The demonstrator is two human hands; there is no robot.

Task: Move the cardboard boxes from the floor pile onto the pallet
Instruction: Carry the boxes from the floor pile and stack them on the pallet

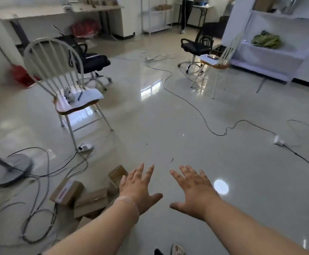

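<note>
Several small brown cardboard boxes [91,201] lie in a loose pile on the glossy floor at the lower left; one box [67,192] carries a white label, another [118,174] lies at the pile's far edge. My left hand [138,188] is stretched out with fingers spread, just right of and above the pile, holding nothing; its forearm covers part of the pile. My right hand [194,188] is spread flat beside it over bare floor, also holding nothing. No pallet is in view.
A white spindle-back chair [63,85] with paper on its seat stands left of centre. Cables [196,109] snake across the floor, with a tangle at the left by a fan base [10,170]. Office chairs, a second white chair [216,63], shelves [271,50] and a standing person are farther back.
</note>
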